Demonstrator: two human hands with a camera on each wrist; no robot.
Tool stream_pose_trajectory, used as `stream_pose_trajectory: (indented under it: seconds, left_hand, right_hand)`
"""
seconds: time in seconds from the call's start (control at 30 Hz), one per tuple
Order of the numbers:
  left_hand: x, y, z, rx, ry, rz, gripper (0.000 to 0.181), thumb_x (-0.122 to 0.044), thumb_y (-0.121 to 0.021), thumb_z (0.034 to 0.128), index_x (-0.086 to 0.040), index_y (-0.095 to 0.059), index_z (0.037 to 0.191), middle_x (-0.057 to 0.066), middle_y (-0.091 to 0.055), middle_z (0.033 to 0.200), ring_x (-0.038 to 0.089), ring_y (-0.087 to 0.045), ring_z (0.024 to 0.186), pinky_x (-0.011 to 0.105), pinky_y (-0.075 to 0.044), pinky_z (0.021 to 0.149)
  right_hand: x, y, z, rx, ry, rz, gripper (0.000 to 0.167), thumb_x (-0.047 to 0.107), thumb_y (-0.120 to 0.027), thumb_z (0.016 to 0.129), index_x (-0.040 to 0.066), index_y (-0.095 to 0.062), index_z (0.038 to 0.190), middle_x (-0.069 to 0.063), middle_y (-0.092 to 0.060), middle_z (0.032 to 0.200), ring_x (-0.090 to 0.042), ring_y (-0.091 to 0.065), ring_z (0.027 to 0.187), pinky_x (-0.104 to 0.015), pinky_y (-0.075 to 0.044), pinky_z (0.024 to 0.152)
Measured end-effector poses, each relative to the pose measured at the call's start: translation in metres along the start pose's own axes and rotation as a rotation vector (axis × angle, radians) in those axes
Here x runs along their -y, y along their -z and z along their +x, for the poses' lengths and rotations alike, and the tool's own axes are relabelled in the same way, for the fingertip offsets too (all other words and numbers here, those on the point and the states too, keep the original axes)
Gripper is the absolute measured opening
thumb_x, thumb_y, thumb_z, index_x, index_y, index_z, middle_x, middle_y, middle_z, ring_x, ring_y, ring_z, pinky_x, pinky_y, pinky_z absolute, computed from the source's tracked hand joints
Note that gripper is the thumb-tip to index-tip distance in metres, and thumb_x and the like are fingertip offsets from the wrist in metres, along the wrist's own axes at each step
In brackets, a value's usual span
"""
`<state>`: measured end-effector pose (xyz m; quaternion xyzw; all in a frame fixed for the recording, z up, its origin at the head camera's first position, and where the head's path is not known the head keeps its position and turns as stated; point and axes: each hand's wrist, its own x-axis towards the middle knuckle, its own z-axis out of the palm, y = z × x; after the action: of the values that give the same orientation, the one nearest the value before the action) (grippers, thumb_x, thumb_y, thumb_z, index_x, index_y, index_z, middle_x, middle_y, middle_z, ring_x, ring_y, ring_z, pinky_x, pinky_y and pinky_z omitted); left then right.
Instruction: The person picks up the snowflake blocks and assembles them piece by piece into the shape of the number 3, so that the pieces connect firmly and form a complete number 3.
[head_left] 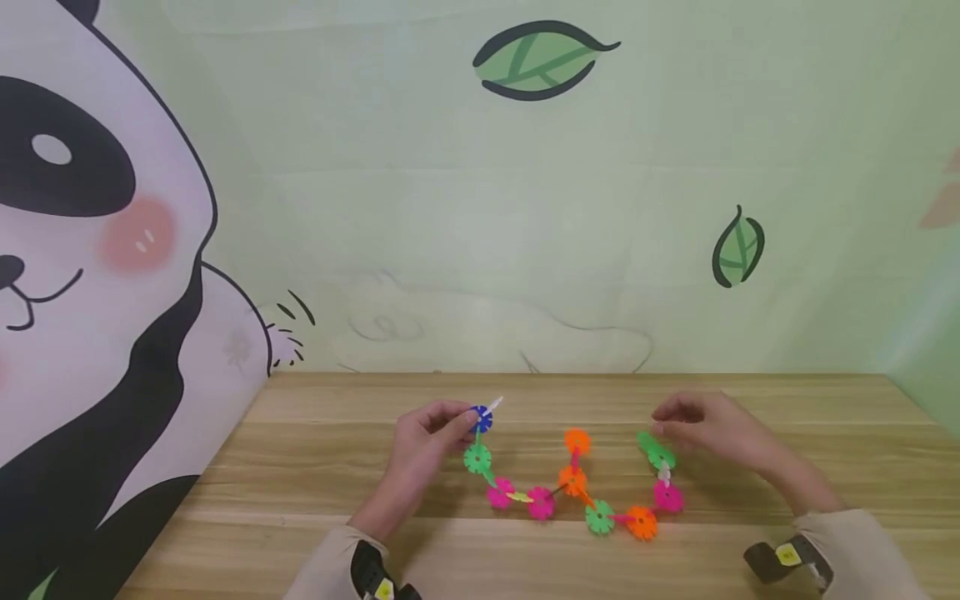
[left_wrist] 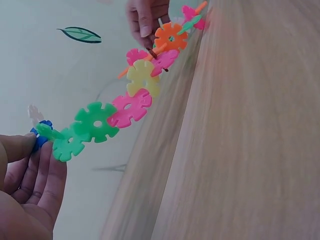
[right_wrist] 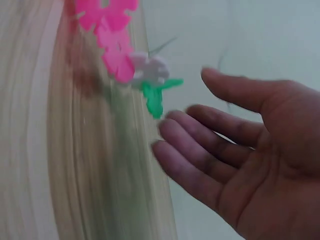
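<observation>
A chain of interlocking plastic snowflake discs hangs in a sagging curve between the two hands. My left hand (head_left: pixel 423 437) pinches the blue disc (head_left: pixel 482 419) at the left end between thumb and fingers, where a white disc sticks out. Green discs (left_wrist: pixel 96 123) follow the blue one, then pink and yellow ones. Near the middle an orange disc (head_left: pixel 577 442) branches upward. The right end has a pink disc (head_left: pixel 668 497), a white disc (right_wrist: pixel 150 69) and green discs (right_wrist: pixel 155 102). My right hand (right_wrist: pixel 250 145) is beside that green end, fingers relaxed and apart from it.
The wooden table (head_left: pixel 247 533) spreads under the hands and chain. Behind it hangs a pale green backdrop (head_left: pixel 420 167) with printed leaves and a large panda at left. Both wrists wear black straps with cameras.
</observation>
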<state>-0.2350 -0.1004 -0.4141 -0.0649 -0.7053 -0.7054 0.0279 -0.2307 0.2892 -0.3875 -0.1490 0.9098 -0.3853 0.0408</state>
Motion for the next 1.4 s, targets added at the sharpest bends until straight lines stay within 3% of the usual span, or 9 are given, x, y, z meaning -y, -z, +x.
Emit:
stream_pose_trajectory:
  seconds: [0.27,0.57,0.87,1.1,1.4]
  left_hand:
    - [0.001,0.001,0.001,-0.017,-0.011,0.003,0.014,-0.005,-0.075,0.0991,0.007,-0.075,0.107,0.009,-0.075,0.090,0.016,-0.070,0.078,0.029,-0.064,0.076]
    - [0.003,0.003,0.002,-0.020,-0.005,0.017,0.014,-0.006,-0.076,0.0990,0.005,-0.076,0.108,0.010,-0.075,0.092,0.018,-0.070,0.080,0.030,-0.065,0.078]
    - [-0.001,0.003,0.001,-0.007,-0.052,0.017,0.014,0.002,-0.074,0.0954,0.008,-0.075,0.108,0.013,-0.076,0.095,0.018,-0.071,0.081,0.028,-0.064,0.078]
    - [-0.004,0.004,0.000,-0.023,-0.097,0.075,0.016,0.004,-0.078,0.0888,0.003,-0.077,0.105,0.010,-0.076,0.094,0.018,-0.068,0.085,0.023,-0.058,0.076]
    - [-0.002,0.005,0.002,-0.020,-0.157,0.076,0.015,0.011,-0.079,0.0870,0.006,-0.075,0.100,0.013,-0.076,0.097,0.017,-0.072,0.091,0.027,-0.062,0.086]
  right_hand:
    - [-0.014,0.005,-0.004,0.200,-0.026,0.132,0.025,0.010,-0.065,0.104,-0.012,-0.068,0.116,-0.009,-0.072,0.097,-0.026,-0.069,0.087,-0.036,-0.064,0.073]
    - [-0.019,-0.003,-0.001,0.241,-0.019,0.291,0.022,0.004,-0.068,0.102,-0.013,-0.063,0.114,-0.013,-0.074,0.099,-0.030,-0.073,0.088,-0.037,-0.066,0.076]
    - [-0.005,0.002,-0.002,0.112,0.005,0.274,0.020,0.003,-0.069,0.100,-0.009,-0.062,0.115,-0.013,-0.069,0.098,-0.029,-0.071,0.085,-0.038,-0.066,0.076]
    - [0.012,0.006,-0.005,-0.021,0.041,0.261,0.020,0.006,-0.073,0.100,-0.006,-0.066,0.115,-0.014,-0.071,0.104,-0.023,-0.071,0.090,-0.039,-0.066,0.080]
    - [0.026,0.009,-0.011,-0.136,0.129,0.100,0.009,0.007,-0.078,0.097,0.007,-0.074,0.105,-0.005,-0.073,0.101,-0.019,-0.068,0.094,-0.031,-0.063,0.079]
